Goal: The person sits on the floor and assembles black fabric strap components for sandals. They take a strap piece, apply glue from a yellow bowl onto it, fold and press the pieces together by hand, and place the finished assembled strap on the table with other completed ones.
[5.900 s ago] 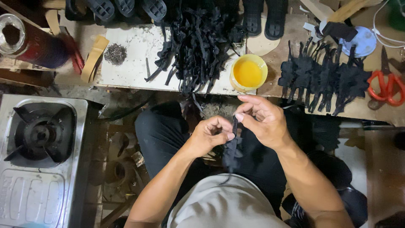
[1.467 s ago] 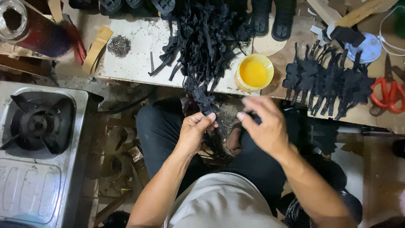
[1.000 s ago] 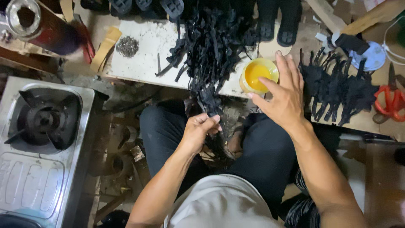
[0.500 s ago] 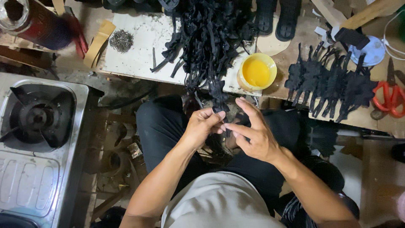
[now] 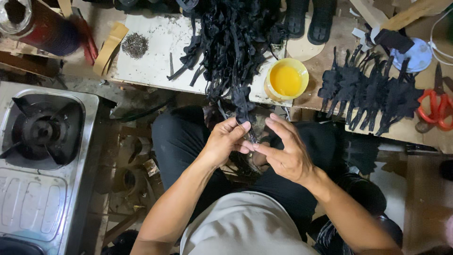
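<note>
**Both hands on one black strap, glue pot close by**

Head view. At the centre of the frame the left hand (image 5: 226, 141) pinches a narrow black strap (image 5: 246, 113) between thumb and curled fingers, its grip closed on the piece just below where the strap hangs off the worktop (image 5: 151, 52) edge. The right hand (image 5: 285, 153) meets it from the right with fingers spread and mostly straight; its index fingertip touches the strap beside the left thumb, but it wraps around nothing, so its grip is open. The strap runs up into the big heap of black straps (image 5: 231, 38) at upper centre.

To do this well, I judge the left pinch should stay firm near the end being worked, so the strip cannot twist, while the right fingertip presses evenly along it and keeps clear of the loose pieces hanging beside it.

Containers: a round yellow bowl (image 5: 285, 80) stands at the worktop edge, just right of the heap, holding an orange-yellow liquid, likely adhesive. At the upper left a dark jar (image 5: 42, 26) lies tilted; its contents look dark but are blurred. A second batch of cut black pieces (image 5: 373, 94) lies at the right, beside orange-handled scissors (image 5: 436, 106). A gas stove (image 5: 42, 156) fills the left side.
</note>
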`<action>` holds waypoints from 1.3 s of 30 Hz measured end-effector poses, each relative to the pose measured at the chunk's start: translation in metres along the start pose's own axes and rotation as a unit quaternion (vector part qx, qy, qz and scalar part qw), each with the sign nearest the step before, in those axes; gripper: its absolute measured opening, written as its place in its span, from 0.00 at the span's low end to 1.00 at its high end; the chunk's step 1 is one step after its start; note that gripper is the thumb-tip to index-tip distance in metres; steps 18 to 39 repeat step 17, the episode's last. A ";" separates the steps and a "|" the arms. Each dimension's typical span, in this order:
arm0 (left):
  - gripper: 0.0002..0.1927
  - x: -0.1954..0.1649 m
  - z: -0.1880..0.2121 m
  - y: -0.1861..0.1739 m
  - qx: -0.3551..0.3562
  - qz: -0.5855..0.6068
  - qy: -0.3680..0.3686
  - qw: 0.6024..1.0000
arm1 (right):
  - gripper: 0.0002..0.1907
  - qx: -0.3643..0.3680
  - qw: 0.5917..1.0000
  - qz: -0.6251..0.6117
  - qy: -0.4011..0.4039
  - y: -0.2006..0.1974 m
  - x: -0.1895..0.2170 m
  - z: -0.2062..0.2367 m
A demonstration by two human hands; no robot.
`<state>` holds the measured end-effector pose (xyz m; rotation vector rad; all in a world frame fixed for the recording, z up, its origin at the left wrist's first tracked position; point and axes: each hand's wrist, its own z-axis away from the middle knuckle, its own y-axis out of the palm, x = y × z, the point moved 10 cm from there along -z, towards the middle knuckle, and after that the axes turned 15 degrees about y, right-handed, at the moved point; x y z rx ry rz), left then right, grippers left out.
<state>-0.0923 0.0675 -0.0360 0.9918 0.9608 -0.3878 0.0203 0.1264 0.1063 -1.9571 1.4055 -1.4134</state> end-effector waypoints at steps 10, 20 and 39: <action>0.10 0.007 -0.002 -0.003 0.017 -0.020 0.011 1.000 | 0.16 -0.042 0.994 -0.031 0.097 -0.019 -0.011 -0.004; 0.11 0.036 0.015 0.030 0.109 -0.080 -0.002 0.991 | 0.26 -0.059 0.919 -0.248 0.302 -0.004 -0.049 0.004; 0.11 0.036 0.015 0.030 0.109 -0.080 -0.002 0.991 | 0.26 -0.059 0.919 -0.248 0.302 -0.004 -0.049 0.004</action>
